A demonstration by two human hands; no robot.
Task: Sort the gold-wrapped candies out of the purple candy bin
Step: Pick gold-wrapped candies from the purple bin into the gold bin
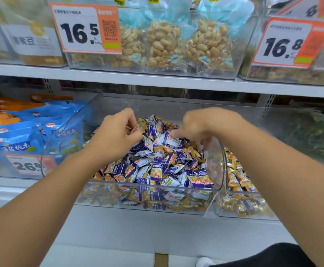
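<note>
Price tags point(85, 28) read 16.5, 16.8; lower tag cut off at 26.8. Left hand point(116, 133) pinches a gold candy point(138, 130); right hand point(199, 128) grip blurred, cannot tell.

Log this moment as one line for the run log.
left hand: pinching gold candy | right hand: fingers in pile, grip unclear | purple candy bin: mixed | gold candy bin: right, adjacent

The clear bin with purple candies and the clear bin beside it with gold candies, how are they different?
The clear plastic bin of purple-and-white wrapped candies sits in the middle, and both hands reach into it; the clear plastic bin of gold-wrapped candies sits to its right, untouched. The purple bin's pile is mixed, with gold wrappers scattered through it; the gold bin looks almost all gold. Left hand pinches a candy; right hand digs in. Both bins are see-through and share one shelf.
</note>
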